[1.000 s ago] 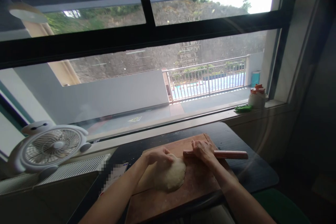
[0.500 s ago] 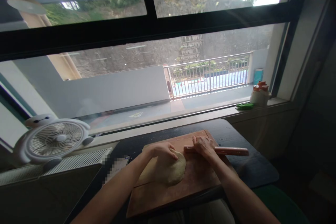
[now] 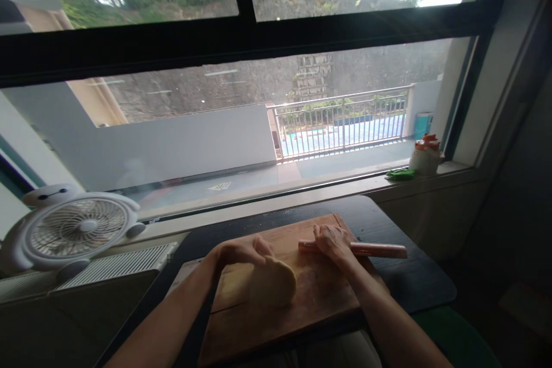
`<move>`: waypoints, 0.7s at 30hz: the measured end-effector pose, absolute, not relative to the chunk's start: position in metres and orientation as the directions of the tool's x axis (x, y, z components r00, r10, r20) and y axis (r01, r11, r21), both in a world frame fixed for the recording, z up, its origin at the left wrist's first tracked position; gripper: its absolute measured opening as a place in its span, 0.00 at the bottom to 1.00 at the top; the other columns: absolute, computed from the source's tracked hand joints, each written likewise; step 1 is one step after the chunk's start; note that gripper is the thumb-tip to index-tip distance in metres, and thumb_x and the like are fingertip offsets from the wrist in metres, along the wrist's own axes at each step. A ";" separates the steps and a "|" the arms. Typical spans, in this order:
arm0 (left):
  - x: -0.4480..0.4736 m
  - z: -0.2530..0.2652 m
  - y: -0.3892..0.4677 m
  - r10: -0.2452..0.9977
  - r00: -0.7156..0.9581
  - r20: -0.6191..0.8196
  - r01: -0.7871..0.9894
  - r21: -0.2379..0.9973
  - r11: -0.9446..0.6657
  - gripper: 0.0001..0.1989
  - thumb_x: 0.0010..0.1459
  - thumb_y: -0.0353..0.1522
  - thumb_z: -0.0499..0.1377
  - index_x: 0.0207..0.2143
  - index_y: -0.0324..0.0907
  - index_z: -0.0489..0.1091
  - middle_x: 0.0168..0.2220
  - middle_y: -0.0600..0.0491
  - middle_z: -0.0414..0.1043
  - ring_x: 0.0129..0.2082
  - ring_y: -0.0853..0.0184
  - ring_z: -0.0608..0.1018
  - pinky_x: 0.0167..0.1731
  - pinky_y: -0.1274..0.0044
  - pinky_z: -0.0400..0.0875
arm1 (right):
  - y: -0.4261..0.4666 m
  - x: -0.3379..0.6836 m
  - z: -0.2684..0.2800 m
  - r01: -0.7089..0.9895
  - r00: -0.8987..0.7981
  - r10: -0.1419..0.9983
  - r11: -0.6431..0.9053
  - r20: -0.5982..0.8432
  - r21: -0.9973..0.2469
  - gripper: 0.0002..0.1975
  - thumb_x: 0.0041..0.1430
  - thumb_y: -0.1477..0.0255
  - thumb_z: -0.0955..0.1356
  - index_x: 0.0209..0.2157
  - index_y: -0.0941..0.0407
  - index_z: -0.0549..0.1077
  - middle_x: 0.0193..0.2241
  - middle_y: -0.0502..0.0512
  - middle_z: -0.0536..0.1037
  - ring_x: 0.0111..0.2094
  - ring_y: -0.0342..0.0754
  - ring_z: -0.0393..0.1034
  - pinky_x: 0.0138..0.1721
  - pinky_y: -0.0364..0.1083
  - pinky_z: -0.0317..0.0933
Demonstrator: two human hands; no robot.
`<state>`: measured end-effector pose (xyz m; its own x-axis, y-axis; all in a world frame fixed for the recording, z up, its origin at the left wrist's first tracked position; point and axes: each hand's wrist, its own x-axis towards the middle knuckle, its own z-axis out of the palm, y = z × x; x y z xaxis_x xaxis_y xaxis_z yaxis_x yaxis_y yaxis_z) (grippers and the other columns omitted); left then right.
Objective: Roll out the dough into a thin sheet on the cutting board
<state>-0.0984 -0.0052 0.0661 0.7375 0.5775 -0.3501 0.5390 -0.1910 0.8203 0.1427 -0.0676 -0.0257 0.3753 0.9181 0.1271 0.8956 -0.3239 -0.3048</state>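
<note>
**Dough under your left hand, rolling pin under your right**

Your left hand [image 3: 241,251] is curled over the far left edge of the dough [image 3: 272,283], fingers bent and gripping its rim. The dough is a pale, flattened round lying on the wooden board [image 3: 310,305], a little left of the board's middle.

Your right hand [image 3: 332,240] lies on top of the rolling pin [image 3: 375,250], fingers folded down over its left part and pressing it to the board. The pin lies crosswise along the far side of the board, just right of the dough and apart from it, with its right end reaching past the board's edge over the dark counter [image 3: 414,282].

The board sits on the near part of the counter, its near edge close to you. To the far left a white desk fan [image 3: 80,230] stands below the window [image 3: 259,98]. On the sill at the far right stand a small white container with an orange top [image 3: 425,155] and, just left of it, something green [image 3: 400,173].
</note>
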 end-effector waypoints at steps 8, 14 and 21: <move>-0.138 0.092 0.007 0.381 0.883 -0.273 0.365 0.911 -0.194 0.15 0.40 0.38 0.65 0.28 0.35 0.76 0.30 0.48 0.73 0.28 0.67 0.71 0.29 0.77 0.65 | -0.068 0.144 -0.029 0.903 0.358 0.924 -0.306 0.133 -0.302 0.24 0.64 0.65 0.52 0.35 0.57 0.75 0.34 0.60 0.78 0.39 0.50 0.71 0.43 0.47 0.58; -0.131 0.078 -0.006 0.731 0.660 -0.173 0.213 0.976 0.039 0.22 0.48 0.39 0.61 0.43 0.34 0.70 0.33 0.48 0.74 0.30 0.66 0.73 0.30 0.76 0.66 | -0.069 0.144 -0.028 0.899 0.372 0.920 -0.325 0.123 -0.294 0.26 0.63 0.62 0.52 0.34 0.58 0.76 0.34 0.61 0.78 0.40 0.51 0.71 0.43 0.46 0.58; -0.126 -0.004 -0.028 0.850 0.433 -0.301 0.286 0.940 0.187 0.24 0.47 0.45 0.60 0.37 0.33 0.71 0.33 0.45 0.74 0.33 0.64 0.75 0.33 0.76 0.70 | -0.070 0.142 -0.029 0.900 0.374 0.918 -0.324 0.134 -0.292 0.26 0.63 0.62 0.51 0.33 0.57 0.76 0.34 0.61 0.78 0.40 0.50 0.71 0.43 0.46 0.58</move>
<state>-0.1256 -0.0279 -0.0041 0.4327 0.8498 -0.3011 0.2857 0.1875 0.9398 0.1425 -0.0703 -0.0294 0.3742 0.9176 0.1338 0.8997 -0.3243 -0.2921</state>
